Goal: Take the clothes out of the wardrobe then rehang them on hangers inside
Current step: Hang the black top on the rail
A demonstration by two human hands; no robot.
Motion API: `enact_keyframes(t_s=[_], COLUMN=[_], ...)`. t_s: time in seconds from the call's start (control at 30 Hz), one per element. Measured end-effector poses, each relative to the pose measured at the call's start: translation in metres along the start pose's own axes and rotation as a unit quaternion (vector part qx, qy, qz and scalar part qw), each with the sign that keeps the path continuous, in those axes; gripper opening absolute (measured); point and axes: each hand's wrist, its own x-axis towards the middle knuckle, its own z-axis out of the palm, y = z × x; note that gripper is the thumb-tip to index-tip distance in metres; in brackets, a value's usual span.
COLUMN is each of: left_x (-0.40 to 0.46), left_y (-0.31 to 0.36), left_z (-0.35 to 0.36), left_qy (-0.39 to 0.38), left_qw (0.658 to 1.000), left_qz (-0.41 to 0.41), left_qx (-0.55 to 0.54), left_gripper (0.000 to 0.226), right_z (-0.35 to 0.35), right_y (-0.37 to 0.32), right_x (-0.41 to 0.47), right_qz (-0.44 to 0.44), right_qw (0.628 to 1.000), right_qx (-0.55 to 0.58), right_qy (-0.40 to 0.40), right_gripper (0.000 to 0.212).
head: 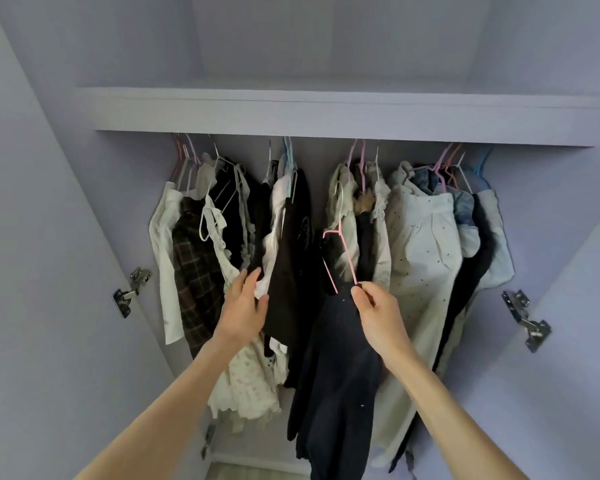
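We see an open wardrobe [326, 112] with a shelf over a crowded row of hanging clothes [420, 237]. The task item right now is a dark navy garment [340, 375] on a thin pink wire hanger [340, 258]. The garment looks soft and plain, with a few pale specks of lint, and it hangs long and limp, reaching the bottom of the frame. It sits in front of the row, near the middle, lower than the other clothes. The hanger hook points up and left, level with the bodies of the hung clothes; we cannot see it on any rail.

Right hand [378, 306] pinches the hanger's lower wire at the top of the navy garment, thumb and forefinger closed on it, other fingers curled.

Left hand [246, 303] has fingers mostly straight, pressed against a black garment [288, 271] and the white cloth beside it, thumb on the near side. We cannot tell if it truly grips them.

Left of that hang a plaid piece [194, 271] and a white lace top [250, 382]. To the right is a cream dotted garment [423, 258]. Metal hinges [132, 289] show on both side walls.
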Motion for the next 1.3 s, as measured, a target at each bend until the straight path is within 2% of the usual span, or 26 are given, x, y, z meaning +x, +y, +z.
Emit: enact_keyframes(t_s=[0.13, 0.27, 0.37, 0.5, 0.63, 0.77, 0.9, 1.07, 1.17, 1.3], left_x=[0.056, 0.096, 0.11, 0.116, 0.122, 0.116, 0.117, 0.117, 0.118, 0.12], left_y=[0.005, 0.018, 0.028, 0.038, 0.035, 0.018, 0.01, 0.009, 0.007, 0.001], left_z=[-0.004, 0.009, 0.023, 0.03, 0.025, 0.019, 0.012, 0.007, 0.007, 0.01], left_qy=[0.033, -0.001, -0.028, 0.025, 0.074, 0.109, 0.107, 0.068, 0.065, 0.07], left_qw=[0.996, 1.0, 0.999, 0.999, 0.997, 0.994, 0.994, 0.998, 0.998, 0.997], left_qz=[0.066, 0.016, -0.003, -0.011, -0.015, 0.012, 0.003, 0.0, -0.003, 0.01], left_qx=[0.056, -0.027, -0.024, 0.038, -0.013, -0.026, -0.01, 0.013, 0.024, 0.022], left_gripper=[0.066, 0.091, 0.098, 0.09, 0.067, 0.056, 0.053, 0.054, 0.054, 0.054], right_z=[0.017, 0.02, 0.018, 0.009, -0.004, -0.021, -0.021, -0.004, 0.003, 0.012], right_y=[0.011, 0.024, 0.034, 0.041, 0.05, 0.055, 0.047, 0.022, 0.0, -0.012], right_x=[0.011, 0.016, 0.016, 0.018, 0.019, 0.017, 0.028, 0.059, 0.085, 0.137], right_qz=[0.017, 0.027, 0.045, 0.054, 0.086, 0.089, 0.052, -0.008, -0.032, -0.011], right_qw=[1.0, 0.999, 0.998, 0.998, 0.994, 0.989, 0.997, 0.997, 0.998, 0.998], right_qx=[0.002, -0.016, -0.017, -0.032, -0.017, 0.008, -0.033, -0.078, -0.054, -0.033], right_qy=[0.015, 0.014, 0.027, 0.028, 0.065, 0.114, 0.056, -0.011, -0.006, 0.047], right_gripper=[0.021, 0.02, 0.023, 0.021, 0.022, 0.021, 0.015, 0.017, 0.021, 0.029])
